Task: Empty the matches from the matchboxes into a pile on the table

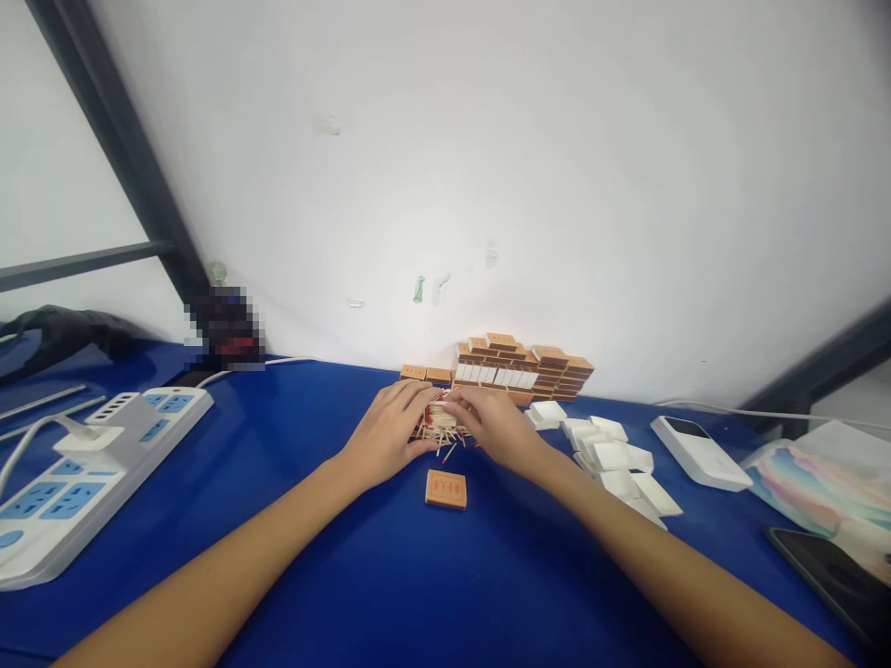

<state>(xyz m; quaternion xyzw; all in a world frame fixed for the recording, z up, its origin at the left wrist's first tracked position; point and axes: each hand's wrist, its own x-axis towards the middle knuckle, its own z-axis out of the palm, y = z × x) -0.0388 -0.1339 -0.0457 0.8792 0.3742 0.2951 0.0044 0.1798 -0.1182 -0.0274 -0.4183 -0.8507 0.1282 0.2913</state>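
Observation:
A loose heap of red-tipped matchsticks [444, 429] lies on the blue tabletop between my two hands. My left hand [390, 429] cups the heap's left side, its thumb spread low and its fingers reaching over the top. From the right, my right hand [496, 425] bends its fingers down onto the matchsticks, thumb and fingertips close together around some of them. A few sticks poke out toward me. Just in front of the heap, an orange matchbox [446, 489] lies flat. My fingers partly cover the heap, so its back is hidden.
Stacked matchboxes [557, 371] stand against the white wall. White matchbox trays [613, 456] are scattered at right, near a white device [700, 452], a colourful packet [821, 482] and a dark phone [835, 575]. A power strip [104, 482] with a plugged-in cable lies at left.

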